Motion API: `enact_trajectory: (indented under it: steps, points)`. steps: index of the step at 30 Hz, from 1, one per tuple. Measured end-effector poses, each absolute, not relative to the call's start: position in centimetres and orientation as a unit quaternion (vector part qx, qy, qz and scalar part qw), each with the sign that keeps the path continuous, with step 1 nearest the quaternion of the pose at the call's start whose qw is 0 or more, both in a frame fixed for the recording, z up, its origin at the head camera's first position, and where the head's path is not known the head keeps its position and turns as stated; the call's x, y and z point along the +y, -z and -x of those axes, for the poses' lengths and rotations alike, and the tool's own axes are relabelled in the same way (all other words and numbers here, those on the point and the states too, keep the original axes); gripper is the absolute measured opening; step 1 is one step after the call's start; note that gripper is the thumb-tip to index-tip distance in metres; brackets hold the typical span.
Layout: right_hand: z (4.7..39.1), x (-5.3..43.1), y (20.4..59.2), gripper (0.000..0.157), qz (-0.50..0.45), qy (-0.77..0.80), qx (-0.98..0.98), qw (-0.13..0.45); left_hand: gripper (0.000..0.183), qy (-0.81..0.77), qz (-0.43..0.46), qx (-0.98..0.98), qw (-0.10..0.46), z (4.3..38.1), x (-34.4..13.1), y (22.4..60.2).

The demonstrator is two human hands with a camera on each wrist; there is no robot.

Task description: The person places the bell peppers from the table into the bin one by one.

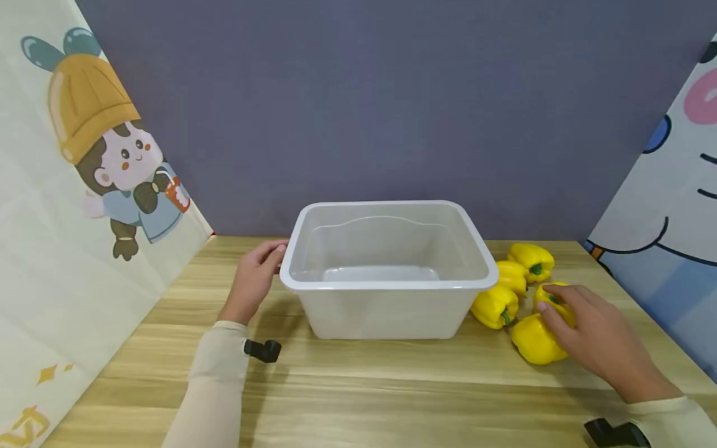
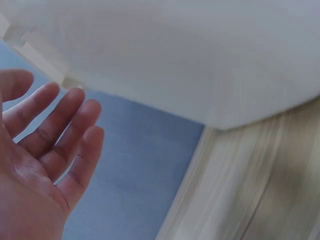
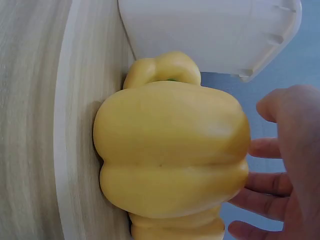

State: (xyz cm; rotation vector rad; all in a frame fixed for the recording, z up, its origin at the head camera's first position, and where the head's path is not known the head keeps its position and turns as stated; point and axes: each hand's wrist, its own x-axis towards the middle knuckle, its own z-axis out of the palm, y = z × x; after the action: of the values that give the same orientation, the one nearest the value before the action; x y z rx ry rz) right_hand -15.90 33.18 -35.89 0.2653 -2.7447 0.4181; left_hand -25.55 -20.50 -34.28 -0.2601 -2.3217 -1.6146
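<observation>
A white plastic bin (image 1: pixel 386 311) stands upright on the table, its inside bare in the head view. At its left side is my left hand (image 1: pixel 257 277), fingers loosely bent and spread near the rim. The left wrist view shows this hand (image 2: pixel 45 150) holding nothing, fingertips close to the bin's rim (image 2: pixel 37 55). My right hand (image 1: pixel 599 330) hovers over yellow bell peppers right of the bin. Beneath its thumb lies the nearest bell pepper (image 1: pixel 534 341). In the right wrist view, the right hand's fingers (image 3: pixel 270 197) reach past that pepper (image 3: pixel 170 145), not curled round it.
More yellow bell peppers cluster against the bin's right side, including one in front (image 1: pixel 494 308) and one at the back (image 1: pixel 532 260). A wooden table (image 1: pixel 358 398) lies below. A dark grey panel (image 1: pixel 392 106) rises behind, with printed cloths at both sides.
</observation>
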Motion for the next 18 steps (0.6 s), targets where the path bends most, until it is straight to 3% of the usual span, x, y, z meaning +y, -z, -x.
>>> enact_trajectory:
  steps: [9, 18]
  points:
    - [15.3, 33.5, 36.2, 0.046, -0.092, -0.167, -0.963, 0.188, 0.034, 0.559, 0.093, -0.804, 0.181, 25.2, -19.9, 34.3]
    - [15.3, 33.9, 36.9, 0.044, -0.082, -0.174, -0.961, 0.198, 0.034, 0.638, 0.112, -0.744, 0.163, 25.3, -19.3, 34.2]
